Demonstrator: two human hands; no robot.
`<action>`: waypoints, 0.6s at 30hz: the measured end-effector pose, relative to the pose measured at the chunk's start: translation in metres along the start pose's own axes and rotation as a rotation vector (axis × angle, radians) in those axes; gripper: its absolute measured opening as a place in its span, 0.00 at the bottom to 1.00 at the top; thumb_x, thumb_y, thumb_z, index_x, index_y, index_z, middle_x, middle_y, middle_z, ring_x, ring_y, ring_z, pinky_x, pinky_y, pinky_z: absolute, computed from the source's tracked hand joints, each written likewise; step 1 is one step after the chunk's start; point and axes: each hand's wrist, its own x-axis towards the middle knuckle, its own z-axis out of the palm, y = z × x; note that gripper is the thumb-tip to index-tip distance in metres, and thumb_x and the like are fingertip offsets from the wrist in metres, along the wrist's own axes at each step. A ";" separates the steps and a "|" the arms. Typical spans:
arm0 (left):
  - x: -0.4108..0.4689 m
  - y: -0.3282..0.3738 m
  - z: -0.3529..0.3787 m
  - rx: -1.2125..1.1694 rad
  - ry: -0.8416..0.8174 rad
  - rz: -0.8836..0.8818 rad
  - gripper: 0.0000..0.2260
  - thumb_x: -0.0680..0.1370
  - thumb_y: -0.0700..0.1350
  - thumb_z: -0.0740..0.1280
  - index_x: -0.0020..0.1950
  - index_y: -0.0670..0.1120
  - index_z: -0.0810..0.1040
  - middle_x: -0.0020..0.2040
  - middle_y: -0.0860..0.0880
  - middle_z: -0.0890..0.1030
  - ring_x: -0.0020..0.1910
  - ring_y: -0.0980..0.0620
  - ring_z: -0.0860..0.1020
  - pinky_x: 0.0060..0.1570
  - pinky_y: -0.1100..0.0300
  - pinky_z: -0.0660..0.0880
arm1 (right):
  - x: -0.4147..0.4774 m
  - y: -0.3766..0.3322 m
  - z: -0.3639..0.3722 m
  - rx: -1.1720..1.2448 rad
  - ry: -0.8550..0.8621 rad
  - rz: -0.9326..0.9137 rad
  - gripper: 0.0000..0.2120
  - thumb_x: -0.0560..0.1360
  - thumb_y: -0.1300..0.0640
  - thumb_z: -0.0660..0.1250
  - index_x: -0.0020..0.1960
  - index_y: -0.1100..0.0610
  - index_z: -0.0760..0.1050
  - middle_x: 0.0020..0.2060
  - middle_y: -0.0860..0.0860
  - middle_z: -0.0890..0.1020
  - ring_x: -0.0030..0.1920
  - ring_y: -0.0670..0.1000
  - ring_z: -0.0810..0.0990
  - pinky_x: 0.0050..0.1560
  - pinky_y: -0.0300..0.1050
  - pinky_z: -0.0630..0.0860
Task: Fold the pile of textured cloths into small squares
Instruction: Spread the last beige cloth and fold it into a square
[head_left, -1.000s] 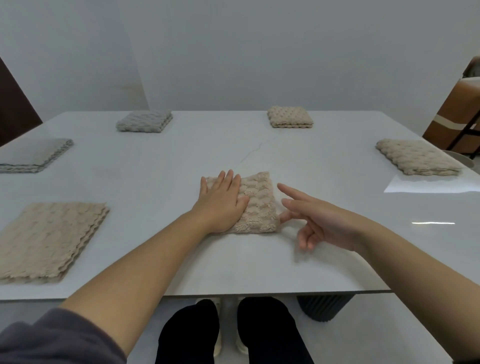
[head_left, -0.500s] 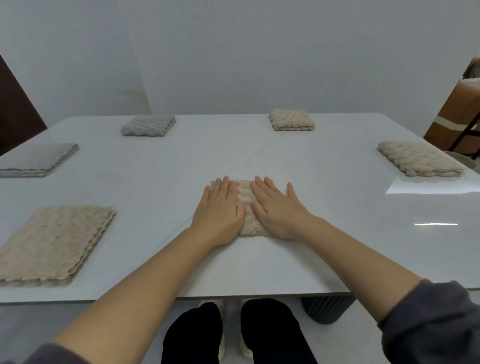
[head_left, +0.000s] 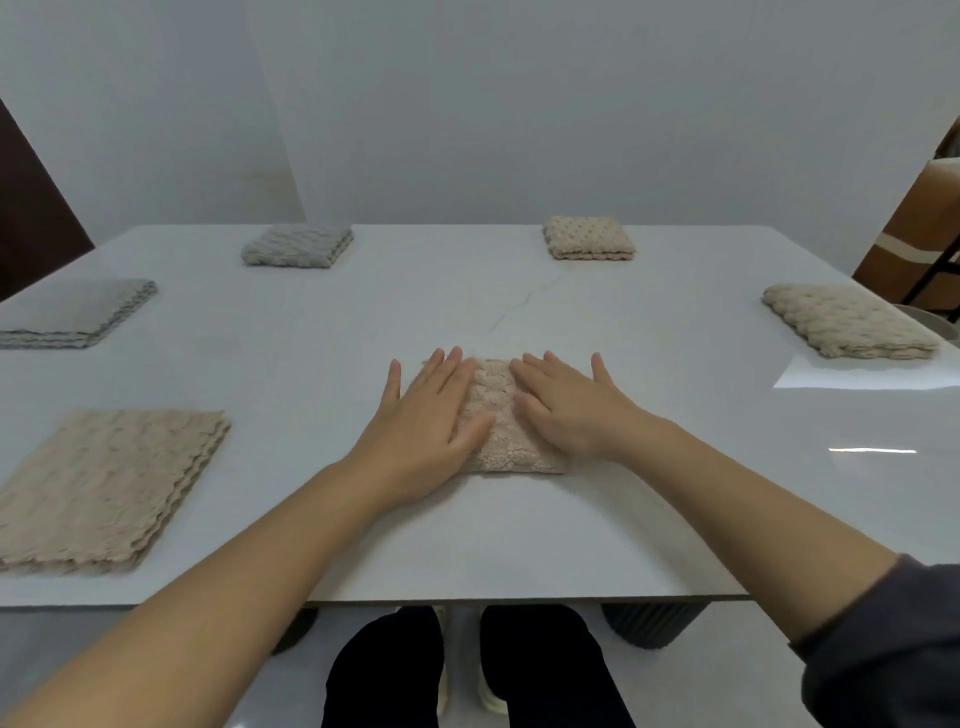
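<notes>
Right hand (head_left: 566, 410) joined left hand (head_left: 421, 415) on the folded cloth (head_left: 493, 410), then they parted

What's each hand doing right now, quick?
Left hand: open, fingers straight, pressing flat on the folded beige cloth.
Right hand: open, fingers straight, pressing flat on the same cloth.

Left hand (head_left: 423, 415) and right hand (head_left: 569, 410) flat, palms down, fingers straight, forearms extended forward

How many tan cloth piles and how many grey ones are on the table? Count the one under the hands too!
Tan cloth piles: 4
Grey cloth piles: 2
Total: 6
</notes>
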 end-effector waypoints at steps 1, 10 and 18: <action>-0.006 -0.004 -0.006 -0.023 0.044 0.097 0.30 0.79 0.61 0.55 0.78 0.51 0.55 0.78 0.55 0.56 0.77 0.58 0.49 0.76 0.51 0.44 | 0.003 0.002 -0.007 0.052 0.039 0.011 0.25 0.83 0.48 0.46 0.79 0.54 0.52 0.78 0.50 0.58 0.78 0.50 0.52 0.75 0.63 0.39; -0.023 -0.036 -0.020 0.220 0.244 0.090 0.23 0.70 0.40 0.69 0.66 0.45 0.74 0.63 0.47 0.75 0.60 0.45 0.75 0.56 0.53 0.72 | 0.021 -0.008 -0.019 -0.035 0.062 0.153 0.25 0.80 0.45 0.58 0.74 0.51 0.61 0.62 0.53 0.77 0.60 0.56 0.76 0.49 0.47 0.69; -0.010 -0.016 -0.020 -0.370 0.194 -0.578 0.21 0.79 0.49 0.59 0.72 0.47 0.67 0.59 0.49 0.77 0.55 0.46 0.78 0.58 0.50 0.74 | 0.015 -0.016 -0.023 -0.041 0.172 0.151 0.27 0.82 0.46 0.50 0.77 0.55 0.55 0.75 0.55 0.63 0.74 0.57 0.62 0.69 0.58 0.61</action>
